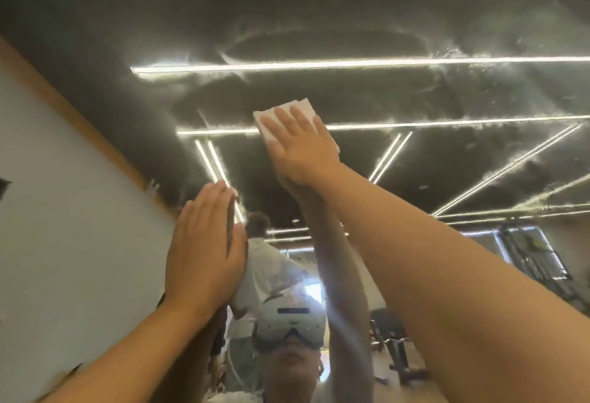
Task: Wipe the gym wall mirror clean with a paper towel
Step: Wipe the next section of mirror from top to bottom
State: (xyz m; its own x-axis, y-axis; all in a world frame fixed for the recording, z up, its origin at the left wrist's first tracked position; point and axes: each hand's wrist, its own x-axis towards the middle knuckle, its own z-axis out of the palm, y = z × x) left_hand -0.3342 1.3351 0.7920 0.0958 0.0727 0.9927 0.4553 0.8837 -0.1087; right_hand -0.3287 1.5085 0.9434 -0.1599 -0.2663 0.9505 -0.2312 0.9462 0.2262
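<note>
A: How are the fingers (282,118) of the right hand (300,144) held?

B: They are stretched out straight and spread a little, pressed flat on a folded white paper towel (303,106). Nothing is clenched. The towel is pinned under fingers and palm against the glass.

A: And where is the towel found?

B: High on the large wall mirror (415,3), near the middle of the view, over a reflected white ceiling light strip (447,122). Its white corners are seen above the fingertips and at the left of the hand.

A: What is shown of the left hand (204,249)?

B: Its fingers are held straight and close together, laid flat on the mirror lower down, near the mirror's left edge. Nothing is held in it.

A: What is seen around them?

B: Pale swirled smears (319,40) are spread over the glass above the towel. A pale grey wall (64,227) edged by a brown wooden strip (64,105) is seen at the left. Both bare forearms are reflected below.
</note>
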